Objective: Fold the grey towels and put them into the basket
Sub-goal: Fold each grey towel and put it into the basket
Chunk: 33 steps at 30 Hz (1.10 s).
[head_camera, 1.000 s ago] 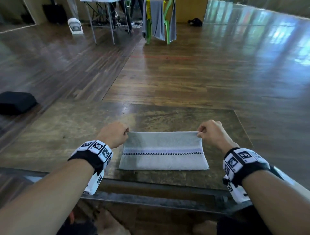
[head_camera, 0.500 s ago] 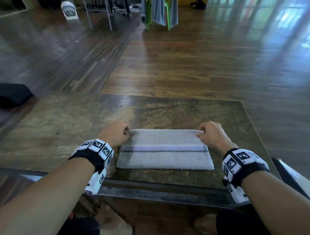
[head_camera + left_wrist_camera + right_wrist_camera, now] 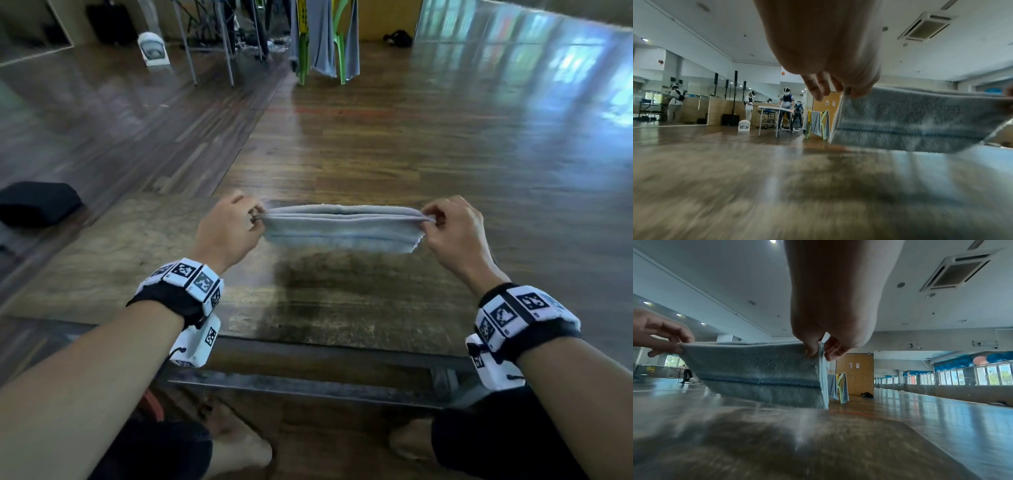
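Observation:
A folded grey towel (image 3: 342,228) with a dark stitched stripe hangs in the air above the wooden table (image 3: 102,267), stretched between both hands. My left hand (image 3: 255,217) pinches its upper left corner, and my right hand (image 3: 432,219) pinches the upper right corner. In the left wrist view the towel (image 3: 920,120) hangs from the fingers (image 3: 851,91), its lower edge just above the tabletop. The right wrist view shows the towel (image 3: 760,369) pinched between thumb and fingers (image 3: 813,350). No basket is in view.
A black bag (image 3: 37,202) lies on the floor to the left. More grey towels hang on a green chair (image 3: 322,37) far ahead, beside a folding table (image 3: 205,34) and a white device (image 3: 153,48). Several people stand in the distance (image 3: 785,105).
The towel lay flat on the table with both hands pinching its far corners; now both hands have lifted it off the surface and it hangs between them.

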Tool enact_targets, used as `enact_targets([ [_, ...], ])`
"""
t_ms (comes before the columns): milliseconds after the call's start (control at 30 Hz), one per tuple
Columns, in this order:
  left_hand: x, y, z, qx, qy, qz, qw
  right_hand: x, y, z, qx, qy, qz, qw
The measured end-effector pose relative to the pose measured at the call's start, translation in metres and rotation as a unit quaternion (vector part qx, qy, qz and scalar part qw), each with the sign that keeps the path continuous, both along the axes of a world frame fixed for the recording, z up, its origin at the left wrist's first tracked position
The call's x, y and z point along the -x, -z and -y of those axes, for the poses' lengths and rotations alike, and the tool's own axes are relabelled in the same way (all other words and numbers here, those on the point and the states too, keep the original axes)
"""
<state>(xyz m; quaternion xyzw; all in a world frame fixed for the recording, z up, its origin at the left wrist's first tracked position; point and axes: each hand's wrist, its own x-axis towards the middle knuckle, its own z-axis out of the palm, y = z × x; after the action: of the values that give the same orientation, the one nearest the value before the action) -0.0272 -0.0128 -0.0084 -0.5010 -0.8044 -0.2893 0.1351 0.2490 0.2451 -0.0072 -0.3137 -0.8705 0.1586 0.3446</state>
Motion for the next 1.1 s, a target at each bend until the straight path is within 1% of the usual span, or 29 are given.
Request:
enact_targets([
  [33,-0.004,0.006,0.008,-0.011,0.013,0.002,1.000,-0.007,0.004,0.006,-0.004,-0.008,-0.010,1.000],
  [67,-0.009,0.014,0.018,-0.002,0.023,0.006,1.000,-0.015,0.012,0.013,-0.002,-0.017,-0.005,1.000],
  [100,-0.013,0.026,0.027,0.019,0.036,0.009,0.999,-0.023,0.024,0.018,0.007,-0.028,0.019,0.999],
  [167,-0.025,0.052,0.045,0.096,0.037,0.031,0.994,-0.039,0.051,0.029,0.060,-0.051,0.121,0.990],
  [200,-0.032,0.062,0.053,0.134,0.027,0.066,0.988,-0.045,0.064,0.034,0.101,-0.058,0.179,0.977],
  [233,-0.038,0.073,0.060,0.165,0.015,0.107,0.980,-0.051,0.075,0.039,0.142,-0.060,0.216,0.964],
  [267,-0.044,0.082,0.066,0.191,-0.009,0.145,0.971,-0.055,0.084,0.044,0.171,-0.056,0.227,0.957],
  [333,-0.052,0.097,0.073,0.188,-0.057,0.203,0.959,-0.058,0.096,0.052,0.201,-0.021,0.197,0.959],
  [367,-0.054,0.102,0.073,0.173,-0.077,0.216,0.958,-0.058,0.099,0.054,0.212,0.008,0.183,0.960],
  [433,-0.056,0.106,0.067,0.169,-0.112,0.211,0.956,-0.056,0.104,0.055,0.219,0.056,0.188,0.956],
  [467,-0.057,0.105,0.062,0.179,-0.127,0.209,0.953,-0.055,0.106,0.055,0.215,0.067,0.197,0.954],
  [567,-0.061,0.098,0.050,0.194,-0.148,0.206,0.948,-0.051,0.106,0.058,0.193,0.079,0.210,0.955],
  [633,-0.062,0.096,0.046,0.179,-0.162,0.217,0.946,-0.050,0.103,0.060,0.199,0.085,0.206,0.954],
  [700,-0.064,0.094,0.046,0.156,-0.179,0.227,0.945,-0.049,0.101,0.060,0.215,0.090,0.181,0.955],
  [800,-0.062,0.093,0.047,0.136,-0.190,0.216,0.948,-0.052,0.099,0.060,0.219,0.088,0.141,0.961],
  [833,-0.061,0.093,0.047,0.137,-0.188,0.213,0.949,-0.053,0.099,0.060,0.220,0.084,0.144,0.961],
  [900,-0.059,0.096,0.049,0.147,-0.196,0.216,0.945,-0.054,0.099,0.062,0.232,0.077,0.178,0.953],
  [967,-0.060,0.097,0.049,0.152,-0.210,0.218,0.941,-0.055,0.097,0.066,0.239,0.086,0.214,0.943],
  [1033,-0.064,0.096,0.045,0.137,-0.217,0.203,0.945,-0.051,0.093,0.072,0.201,0.111,0.225,0.947],
  [1100,-0.068,0.095,0.035,0.126,-0.189,0.161,0.960,-0.040,0.091,0.079,0.131,0.111,0.202,0.964],
])
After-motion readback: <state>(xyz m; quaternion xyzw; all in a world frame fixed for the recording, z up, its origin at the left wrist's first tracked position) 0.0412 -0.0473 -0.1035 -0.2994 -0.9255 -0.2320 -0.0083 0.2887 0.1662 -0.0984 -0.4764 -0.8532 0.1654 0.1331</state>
